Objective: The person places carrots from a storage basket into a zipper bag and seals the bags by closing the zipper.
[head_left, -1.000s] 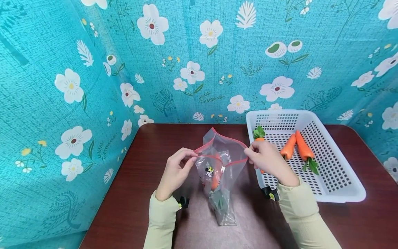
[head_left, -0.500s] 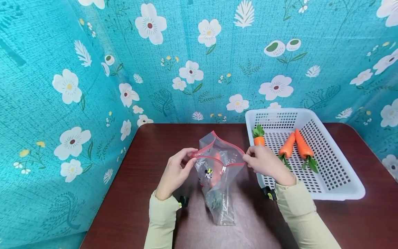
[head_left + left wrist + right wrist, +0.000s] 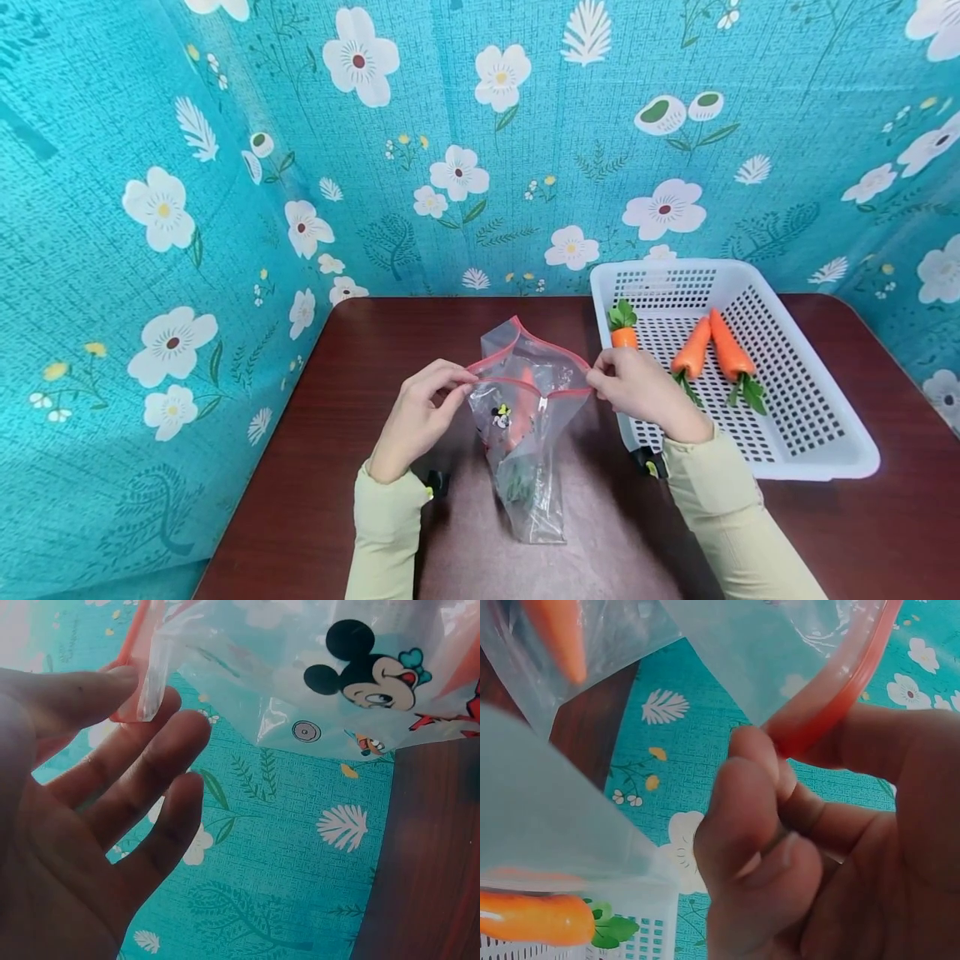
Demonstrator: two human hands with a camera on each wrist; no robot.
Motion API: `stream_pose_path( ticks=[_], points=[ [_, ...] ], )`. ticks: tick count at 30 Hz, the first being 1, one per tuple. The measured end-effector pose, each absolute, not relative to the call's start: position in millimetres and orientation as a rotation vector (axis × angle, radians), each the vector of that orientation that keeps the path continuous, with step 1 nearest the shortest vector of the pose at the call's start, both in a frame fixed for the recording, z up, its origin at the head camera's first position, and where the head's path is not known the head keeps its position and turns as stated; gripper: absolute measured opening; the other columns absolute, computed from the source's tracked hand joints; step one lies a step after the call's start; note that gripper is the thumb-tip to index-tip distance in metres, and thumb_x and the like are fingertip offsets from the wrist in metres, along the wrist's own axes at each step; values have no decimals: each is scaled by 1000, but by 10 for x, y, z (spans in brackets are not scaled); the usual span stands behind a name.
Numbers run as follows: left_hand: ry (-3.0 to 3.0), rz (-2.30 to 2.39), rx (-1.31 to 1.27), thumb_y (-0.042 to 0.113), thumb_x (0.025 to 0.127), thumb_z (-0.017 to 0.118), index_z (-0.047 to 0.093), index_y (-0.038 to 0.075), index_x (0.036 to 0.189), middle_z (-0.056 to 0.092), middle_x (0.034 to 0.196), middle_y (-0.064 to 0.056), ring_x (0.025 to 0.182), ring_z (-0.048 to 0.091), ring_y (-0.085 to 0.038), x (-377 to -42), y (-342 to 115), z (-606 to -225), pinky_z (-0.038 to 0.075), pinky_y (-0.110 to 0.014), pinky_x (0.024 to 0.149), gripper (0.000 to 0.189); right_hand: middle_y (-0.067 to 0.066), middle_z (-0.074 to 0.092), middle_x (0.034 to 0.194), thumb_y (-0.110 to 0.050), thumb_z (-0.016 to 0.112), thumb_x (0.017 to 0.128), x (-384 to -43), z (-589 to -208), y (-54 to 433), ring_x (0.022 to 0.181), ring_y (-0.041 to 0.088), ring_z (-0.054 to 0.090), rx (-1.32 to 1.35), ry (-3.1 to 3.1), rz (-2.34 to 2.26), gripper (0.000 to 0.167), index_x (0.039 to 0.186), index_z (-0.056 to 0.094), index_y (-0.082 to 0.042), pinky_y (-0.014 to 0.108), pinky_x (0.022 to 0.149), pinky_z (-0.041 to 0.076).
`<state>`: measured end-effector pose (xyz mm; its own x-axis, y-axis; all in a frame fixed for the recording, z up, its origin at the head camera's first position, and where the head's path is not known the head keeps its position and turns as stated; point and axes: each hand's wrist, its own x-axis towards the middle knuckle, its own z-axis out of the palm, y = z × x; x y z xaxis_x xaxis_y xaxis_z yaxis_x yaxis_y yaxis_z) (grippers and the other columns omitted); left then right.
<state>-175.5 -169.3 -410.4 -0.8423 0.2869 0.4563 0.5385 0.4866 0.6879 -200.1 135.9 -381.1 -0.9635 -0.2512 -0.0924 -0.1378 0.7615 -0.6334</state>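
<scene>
A clear zip bag [image 3: 551,450] with a red zip rim and a cartoon mouse print stands between the hands, its mouth spread wide. Inside it shows a carrot [image 3: 522,417] with green leaves toward the bottom. My left hand [image 3: 423,408] pinches the left end of the rim between thumb and forefinger; in the left wrist view the other fingers are loosely bent. The right hand [image 3: 648,392] pinches the opposite end of the red rim [image 3: 840,705], its remaining fingers curled.
At the right stands a white perforated basket [image 3: 832,425]. Two carrots [image 3: 692,350] lie in its middle, and another carrot [image 3: 624,337] by its left wall is partly hidden behind the right hand. Flowered teal cloth [image 3: 465,100] walls the dark wooden table [image 3: 330,467] at back and left.
The bag's mouth has dipped slightly, and the right hand has shifted a little left and down. Both hands keep their pinch on the rim. The view has shifted slightly.
</scene>
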Motion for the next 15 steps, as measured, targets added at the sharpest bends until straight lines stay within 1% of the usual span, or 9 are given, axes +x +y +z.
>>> stream_pose_path(
  ticks=[3,7,15],
  points=[
    [-2464,-1288,-735,10,88,70,71,18,102,65,101,5,77,56,-9,-1758,-1692,-4126,51,-23,59,16,5,59,63,-18,52,90,-2006,-3813,1359,49,15,54,-309,2787,-982,20,84,63,-2,30,51,47],
    [-2489,-1294,-736,9,89,68,69,18,102,64,102,4,76,54,-10,-1765,-1683,-4137,49,-22,57,15,4,60,65,-18,54,91,-2003,-3797,1350,50,14,54,-310,2780,-993,20,87,64,-2,29,51,47],
    [-2527,-1295,-718,6,89,68,69,16,100,63,102,4,75,54,-10,-1758,-1661,-4125,48,-23,56,15,4,60,66,-19,54,91,-2013,-3787,1346,51,14,56,-292,2782,-1002,19,88,65,-3,29,52,49]
  ],
)
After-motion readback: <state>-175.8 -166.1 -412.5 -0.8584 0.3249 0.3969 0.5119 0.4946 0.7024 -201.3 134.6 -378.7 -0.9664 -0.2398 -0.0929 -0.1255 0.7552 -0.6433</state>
